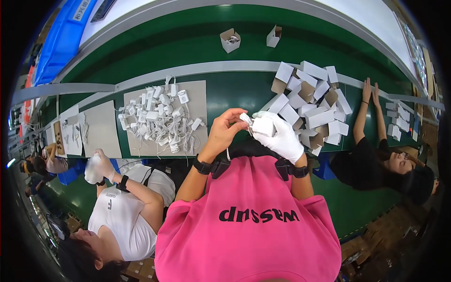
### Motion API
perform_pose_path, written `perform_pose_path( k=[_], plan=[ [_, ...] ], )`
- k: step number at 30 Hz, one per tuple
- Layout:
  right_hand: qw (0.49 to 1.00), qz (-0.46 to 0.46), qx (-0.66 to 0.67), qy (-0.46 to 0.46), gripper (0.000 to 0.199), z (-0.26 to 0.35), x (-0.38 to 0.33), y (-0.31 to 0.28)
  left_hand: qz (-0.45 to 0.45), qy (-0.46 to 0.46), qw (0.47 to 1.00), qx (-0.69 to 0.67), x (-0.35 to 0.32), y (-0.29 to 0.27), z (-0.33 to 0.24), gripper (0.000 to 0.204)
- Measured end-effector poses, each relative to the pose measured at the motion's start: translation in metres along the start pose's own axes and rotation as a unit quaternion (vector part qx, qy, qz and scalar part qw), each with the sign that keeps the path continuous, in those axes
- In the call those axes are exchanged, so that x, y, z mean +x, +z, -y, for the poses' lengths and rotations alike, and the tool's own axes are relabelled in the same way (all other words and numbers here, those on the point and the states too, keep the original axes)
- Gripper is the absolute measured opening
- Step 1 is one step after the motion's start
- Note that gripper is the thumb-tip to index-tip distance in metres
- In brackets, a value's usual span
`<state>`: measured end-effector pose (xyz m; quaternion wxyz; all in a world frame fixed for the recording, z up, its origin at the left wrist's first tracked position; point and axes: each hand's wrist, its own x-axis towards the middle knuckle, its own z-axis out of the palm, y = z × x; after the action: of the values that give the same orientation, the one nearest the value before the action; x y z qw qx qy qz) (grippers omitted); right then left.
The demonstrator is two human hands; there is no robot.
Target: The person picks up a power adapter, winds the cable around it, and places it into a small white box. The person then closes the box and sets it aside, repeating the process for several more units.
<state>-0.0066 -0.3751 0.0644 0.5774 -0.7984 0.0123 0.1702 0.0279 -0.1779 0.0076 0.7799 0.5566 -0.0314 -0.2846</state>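
Observation:
In my gloved right hand (284, 136) sits a white power adapter (264, 127), with the fingers closed round it. Bare fingers of my left hand (226, 129) pinch the adapter's bundled white cable (246, 120), right beside it. A loose piece of cable hangs below my left fingers. To the left, a heap of white adapters with cables (157, 115) lies on a grey cardboard sheet (199, 94). On the right, close to my gloved hand, is a pile of small white boxes (317, 101), several with open ends.
Two open white boxes (230, 41) stand on the green surface beyond the pale rail (211, 66). A co-worker in white (124, 207) sits at left; another in black (361, 162) reaches onto the bench at right. A blue bin (63, 42) is at upper left.

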Motion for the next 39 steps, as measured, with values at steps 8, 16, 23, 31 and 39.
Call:
perform_pose_path(
  k=[8,16,23,31,39],
  plan=[
    [0.999,-0.032,-0.001,0.029,0.065,-0.009,-0.005,0.029,-0.082,0.13,0.964,0.215,-0.005,0.01,0.009,0.023],
    [0.999,-0.013,-0.031,-0.013,0.054,-0.032,-0.015,0.015,-0.053,0.07,0.902,0.422,-0.003,0.032,-0.017,0.019],
    [0.939,-0.119,0.322,0.003,0.052,-0.08,-0.021,0.013,-0.037,-0.032,0.987,0.152,0.013,0.038,0.013,0.015],
    [0.756,-0.106,0.646,-0.024,0.051,-0.089,-0.017,0.006,0.006,0.211,0.884,0.416,0.064,0.087,0.014,0.019],
    [0.811,-0.434,0.391,-0.033,0.049,-0.122,-0.026,-0.046,0.018,0.139,0.858,0.495,0.089,0.079,0.056,0.031]
  ],
)
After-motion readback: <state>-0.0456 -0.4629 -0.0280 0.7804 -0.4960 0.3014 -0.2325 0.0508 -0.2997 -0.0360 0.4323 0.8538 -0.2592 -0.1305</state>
